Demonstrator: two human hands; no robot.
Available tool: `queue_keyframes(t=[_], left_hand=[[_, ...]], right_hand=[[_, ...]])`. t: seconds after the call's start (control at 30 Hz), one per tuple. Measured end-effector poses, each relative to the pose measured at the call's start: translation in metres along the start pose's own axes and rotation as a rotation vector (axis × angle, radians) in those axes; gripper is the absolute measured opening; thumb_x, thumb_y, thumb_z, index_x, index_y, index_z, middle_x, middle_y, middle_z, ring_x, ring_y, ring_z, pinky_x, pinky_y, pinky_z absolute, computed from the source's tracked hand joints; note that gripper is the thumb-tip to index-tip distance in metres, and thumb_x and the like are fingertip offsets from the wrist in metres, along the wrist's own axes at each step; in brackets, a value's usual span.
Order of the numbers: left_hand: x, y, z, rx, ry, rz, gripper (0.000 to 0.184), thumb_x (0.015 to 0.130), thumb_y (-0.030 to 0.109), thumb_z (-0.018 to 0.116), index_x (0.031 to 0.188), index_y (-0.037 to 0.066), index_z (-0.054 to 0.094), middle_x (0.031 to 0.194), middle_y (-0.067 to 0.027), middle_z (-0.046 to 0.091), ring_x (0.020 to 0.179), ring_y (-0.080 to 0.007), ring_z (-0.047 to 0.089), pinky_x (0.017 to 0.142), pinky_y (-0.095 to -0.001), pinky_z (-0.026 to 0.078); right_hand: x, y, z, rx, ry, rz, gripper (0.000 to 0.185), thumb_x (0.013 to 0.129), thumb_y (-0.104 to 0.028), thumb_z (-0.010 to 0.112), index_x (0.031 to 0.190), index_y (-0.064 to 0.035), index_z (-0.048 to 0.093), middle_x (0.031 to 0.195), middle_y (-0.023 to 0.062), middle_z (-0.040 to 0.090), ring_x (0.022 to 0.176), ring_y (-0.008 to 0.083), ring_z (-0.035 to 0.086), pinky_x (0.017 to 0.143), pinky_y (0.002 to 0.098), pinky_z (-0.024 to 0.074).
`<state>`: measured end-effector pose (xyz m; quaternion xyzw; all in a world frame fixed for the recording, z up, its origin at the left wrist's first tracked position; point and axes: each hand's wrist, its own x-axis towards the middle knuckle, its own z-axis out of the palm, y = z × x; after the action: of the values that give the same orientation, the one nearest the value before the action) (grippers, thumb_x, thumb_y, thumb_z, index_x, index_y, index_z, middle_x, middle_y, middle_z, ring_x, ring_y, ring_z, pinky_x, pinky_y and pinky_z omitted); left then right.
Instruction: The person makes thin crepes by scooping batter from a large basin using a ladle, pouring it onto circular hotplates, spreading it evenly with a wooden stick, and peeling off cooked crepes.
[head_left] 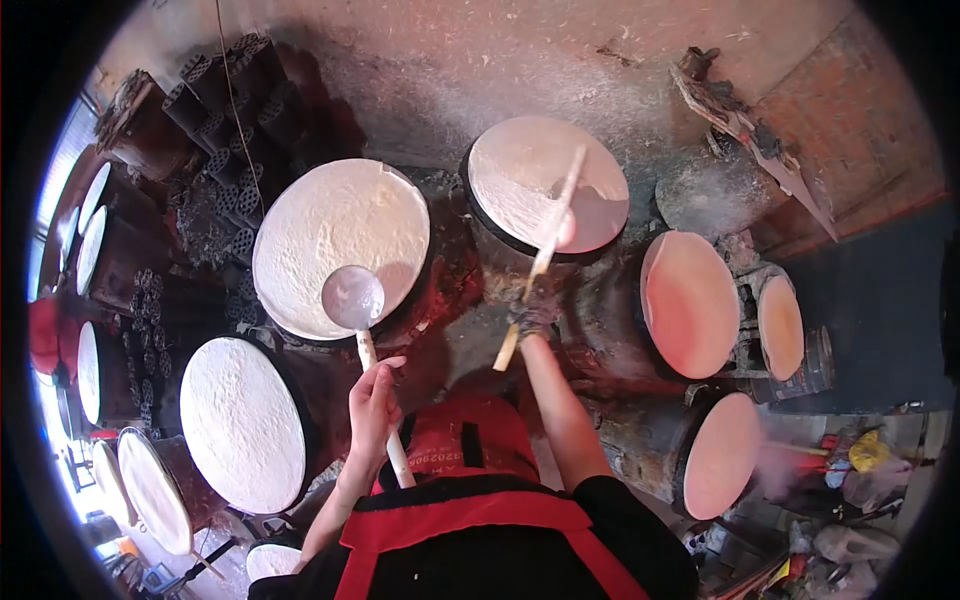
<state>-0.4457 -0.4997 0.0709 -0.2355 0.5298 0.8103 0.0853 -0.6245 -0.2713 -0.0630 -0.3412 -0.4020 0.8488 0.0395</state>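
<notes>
My left hand [372, 408] is closed around the pale handle of a ladle [352, 297], one finger sticking out to the side. The ladle's round metal bowl hangs over a round griddle [335, 225] covered with a rough, pale layer. My right hand [535, 312], in a dark glove, grips a long wooden stick [558, 215] near its lower end. That stick reaches across another round griddle [500, 170], whose surface is partly white and partly smooth grey-pink. A small pinkish rounded shape shows beside the stick; I cannot tell what it is.
More round griddles with pale tops stand around me, including a white one [243, 425] at the left and pinkish ones [690, 305] at the right. Black perforated coal briquettes [225, 165] are stacked at the back left. A red apron [460, 440] covers my front.
</notes>
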Motion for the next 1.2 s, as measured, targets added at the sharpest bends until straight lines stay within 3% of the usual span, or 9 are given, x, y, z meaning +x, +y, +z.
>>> queue_keyframes(t=[0.2,0.4,0.47,0.67,0.7,0.8,0.93,1.03,1.2], left_hand=[[-0.003,-0.003,0.025,-0.027,-0.04,-0.006,0.042,0.096,0.038,0.034,0.103,0.003,0.057,0.064,0.0076,0.033,0.046,-0.0008,0.029,0.038,-0.0173,0.026],[0.002,-0.011,0.054,-0.007,-0.038,-0.028,0.037,0.095,0.034,0.039,0.102,0.003,0.058,0.064,0.0076,0.033,0.046,-0.0007,0.029,0.038,-0.017,0.026],[0.003,-0.018,0.057,0.042,-0.042,-0.027,0.033,0.095,0.032,0.042,0.103,0.004,0.058,0.064,0.0078,0.034,0.046,-0.0005,0.029,0.038,-0.0167,0.026],[0.005,-0.033,0.092,0.036,-0.077,-0.016,0.03,0.095,0.029,0.043,0.104,0.005,0.058,0.064,0.0083,0.034,0.046,0.0001,0.03,0.038,-0.0163,0.025],[0.006,-0.034,0.101,0.024,-0.071,-0.01,0.03,0.095,0.029,0.042,0.104,0.005,0.058,0.064,0.0082,0.034,0.046,0.0001,0.03,0.038,-0.0163,0.025],[0.01,-0.039,0.126,0.0,-0.06,-0.002,0.032,0.096,0.03,0.04,0.104,0.004,0.057,0.067,0.0076,0.035,0.047,0.0,0.03,0.039,-0.0162,0.026],[0.014,-0.048,0.151,-0.038,-0.062,0.0,0.035,0.096,0.031,0.038,0.106,0.002,0.054,0.072,0.007,0.038,0.048,-0.0004,0.03,0.039,-0.016,0.027],[0.016,-0.052,0.175,-0.072,-0.031,-0.015,0.034,0.096,0.031,0.038,0.103,0.003,0.057,0.069,0.0071,0.035,0.048,-0.0003,0.03,0.039,-0.0163,0.027],[0.016,-0.064,0.206,-0.028,0.021,0.004,0.028,0.095,0.026,0.042,0.103,0.005,0.059,0.063,0.0081,0.032,0.046,-0.0005,0.028,0.038,-0.0166,0.026]], right_hand=[[0.055,0.019,0.002,-0.153,-0.44,0.127,0.031,0.084,-0.045,0.05,0.082,-0.0143,0.053,0.054,0.003,0.051,0.038,0.0175,0.047,0.033,0.032,0.0356],[0.024,-0.011,-0.065,-0.076,-0.482,0.486,0.045,0.082,-0.055,0.049,0.067,-0.0127,0.052,0.049,0.0021,0.05,0.031,0.0164,0.041,0.029,0.0288,0.0307],[0.013,-0.048,-0.094,-0.459,-0.242,0.192,0.036,0.085,-0.051,0.047,0.073,-0.0172,0.052,0.056,0.0009,0.053,0.034,0.0149,0.044,0.031,0.0261,0.0328],[0.039,-0.053,-0.07,-0.123,-0.206,0.04,0.032,0.085,-0.049,0.05,0.082,-0.017,0.052,0.054,0.0012,0.052,0.035,0.0145,0.043,0.033,0.0239,0.0332],[0.035,-0.058,-0.08,-0.305,-0.507,0.252,0.025,0.085,-0.043,0.053,0.089,-0.0185,0.051,0.061,0.0023,0.052,0.041,0.0137,0.046,0.035,0.024,0.0362],[0.012,-0.083,-0.104,-0.728,-0.434,0.134,0.021,0.085,-0.04,0.056,0.088,-0.0195,0.053,0.064,0.0026,0.053,0.042,0.0135,0.047,0.035,0.0243,0.0372],[0.062,-0.136,-0.174,-0.561,-0.369,0.329,0.032,0.085,-0.047,0.053,0.083,-0.0156,0.053,0.055,0.0032,0.051,0.031,0.0144,0.04,0.028,0.0265,0.0301],[0.064,-0.186,-0.149,-0.755,-0.361,-0.047,0.035,0.087,-0.047,0.05,0.082,-0.0128,0.051,0.053,0.004,0.05,0.032,0.0155,0.041,0.029,0.0289,0.0296],[0.14,-0.204,-0.12,-0.525,-0.168,0.069,0.02,0.089,-0.04,0.048,0.088,-0.0201,0.05,0.058,0.0039,0.053,0.033,0.0158,0.041,0.029,0.0305,0.0296]])
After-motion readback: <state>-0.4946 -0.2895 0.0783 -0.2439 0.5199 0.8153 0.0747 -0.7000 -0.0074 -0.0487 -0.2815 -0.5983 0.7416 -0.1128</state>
